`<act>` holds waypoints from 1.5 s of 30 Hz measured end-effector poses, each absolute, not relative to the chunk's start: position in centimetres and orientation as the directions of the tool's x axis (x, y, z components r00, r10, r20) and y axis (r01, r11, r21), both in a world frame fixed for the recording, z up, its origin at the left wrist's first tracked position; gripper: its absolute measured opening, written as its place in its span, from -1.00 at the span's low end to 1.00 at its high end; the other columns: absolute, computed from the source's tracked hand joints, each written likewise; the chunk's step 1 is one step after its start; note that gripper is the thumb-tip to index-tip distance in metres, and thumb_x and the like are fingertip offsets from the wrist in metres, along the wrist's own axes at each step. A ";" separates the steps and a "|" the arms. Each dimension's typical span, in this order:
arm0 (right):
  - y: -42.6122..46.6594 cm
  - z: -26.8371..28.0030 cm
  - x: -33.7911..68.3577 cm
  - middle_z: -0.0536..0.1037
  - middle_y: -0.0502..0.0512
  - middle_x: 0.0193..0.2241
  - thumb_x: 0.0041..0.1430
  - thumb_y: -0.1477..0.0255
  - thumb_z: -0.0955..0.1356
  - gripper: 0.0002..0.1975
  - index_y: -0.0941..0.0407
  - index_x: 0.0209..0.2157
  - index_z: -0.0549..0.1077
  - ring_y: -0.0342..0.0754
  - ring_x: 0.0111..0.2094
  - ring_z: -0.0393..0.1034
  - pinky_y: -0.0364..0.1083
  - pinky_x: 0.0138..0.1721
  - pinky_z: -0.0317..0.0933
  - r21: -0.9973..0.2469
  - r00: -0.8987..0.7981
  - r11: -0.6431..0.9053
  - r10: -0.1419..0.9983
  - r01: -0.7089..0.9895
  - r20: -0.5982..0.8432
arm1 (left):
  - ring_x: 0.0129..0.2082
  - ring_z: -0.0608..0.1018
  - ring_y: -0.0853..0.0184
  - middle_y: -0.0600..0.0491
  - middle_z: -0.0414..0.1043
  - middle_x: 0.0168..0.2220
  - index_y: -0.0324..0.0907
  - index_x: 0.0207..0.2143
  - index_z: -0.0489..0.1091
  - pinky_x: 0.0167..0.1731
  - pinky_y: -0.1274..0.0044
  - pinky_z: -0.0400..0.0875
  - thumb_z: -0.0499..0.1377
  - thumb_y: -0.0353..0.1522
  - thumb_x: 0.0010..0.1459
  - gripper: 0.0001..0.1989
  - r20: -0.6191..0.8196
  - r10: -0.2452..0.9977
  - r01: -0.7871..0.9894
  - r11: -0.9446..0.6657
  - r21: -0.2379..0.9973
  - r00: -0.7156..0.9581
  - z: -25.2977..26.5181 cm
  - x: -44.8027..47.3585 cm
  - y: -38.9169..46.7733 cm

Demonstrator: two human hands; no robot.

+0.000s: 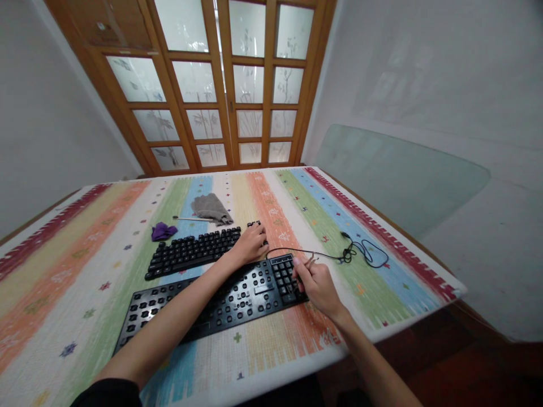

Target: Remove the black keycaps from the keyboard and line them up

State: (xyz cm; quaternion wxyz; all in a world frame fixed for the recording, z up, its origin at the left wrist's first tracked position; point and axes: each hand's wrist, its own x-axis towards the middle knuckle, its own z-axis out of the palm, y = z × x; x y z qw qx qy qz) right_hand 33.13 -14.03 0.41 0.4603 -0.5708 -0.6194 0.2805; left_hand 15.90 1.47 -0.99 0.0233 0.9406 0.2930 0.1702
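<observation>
A black keyboard (237, 302) lies near the table's front edge. Most of its main block is bare of keycaps; its number pad (283, 274) at the right still carries several. Behind it loose black keycaps (195, 251) stand in rows. My left hand (252, 244) reaches over the keyboard to the right end of these rows, its fingers bent and closed; what they pinch, if anything, is hidden. By the number pad's right edge, my right hand (317, 282) is closed around a thin two-pronged metal tool (311, 259), whose far end I cannot make out.
A grey cloth (211, 208), a thin stick (190, 219) and a crumpled purple cloth (163, 231) lie beyond the keycaps. A black cable (348, 254) runs right from the keyboard into a loose coil. A striped cloth (102, 249) covers the table.
</observation>
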 end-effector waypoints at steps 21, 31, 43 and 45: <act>-14.2 0.5 33.0 0.29 -0.07 -0.78 0.34 0.13 0.17 -0.50 0.12 -0.58 0.35 -0.18 -0.72 0.23 -0.20 -0.60 0.13 -0.873 0.071 0.176 0.970 0.454 0.233 | -0.16 0.35 0.16 -0.12 0.37 -0.24 -0.27 -0.40 0.46 -0.11 0.35 0.35 0.15 -0.38 0.13 -0.86 0.260 0.567 0.571 -0.818 0.068 0.781 -1.7 15.9 2.4; -14.2 0.7 32.5 0.31 -0.05 -0.80 0.31 0.10 0.18 -0.47 0.12 -0.61 0.36 -0.17 -0.73 0.24 -0.19 -0.59 0.16 -0.867 0.080 0.172 0.969 0.468 0.235 | -0.18 0.38 0.19 -0.10 0.38 -0.24 -0.26 -0.28 0.44 -0.11 0.36 0.36 0.13 -0.34 0.19 -0.84 0.341 0.524 0.521 -0.847 0.107 0.781 -1.2 14.2 1.0; -14.0 0.4 32.0 0.32 -0.04 -0.79 0.30 0.07 0.18 -0.46 0.13 -0.60 0.38 -0.16 -0.73 0.24 -0.19 -0.59 0.17 -0.878 0.074 0.162 0.973 0.450 0.217 | -0.16 0.48 0.17 -0.09 0.50 -0.21 -0.22 -0.24 0.43 -0.04 0.27 0.36 0.01 -0.29 0.25 -0.75 0.374 0.739 0.675 -0.669 0.311 0.560 1.6 1.9 5.1; -13.9 0.5 31.9 0.33 -0.04 -0.79 0.31 0.08 0.18 -0.46 0.13 -0.60 0.38 -0.16 -0.72 0.24 -0.18 -0.57 0.18 -0.874 0.072 0.166 0.972 0.456 0.223 | -0.14 0.49 0.17 -0.08 0.51 -0.20 -0.20 -0.25 0.43 -0.02 0.26 0.35 0.01 -0.27 0.24 -0.74 0.378 0.771 0.706 -0.630 0.325 0.514 1.7 0.1 5.5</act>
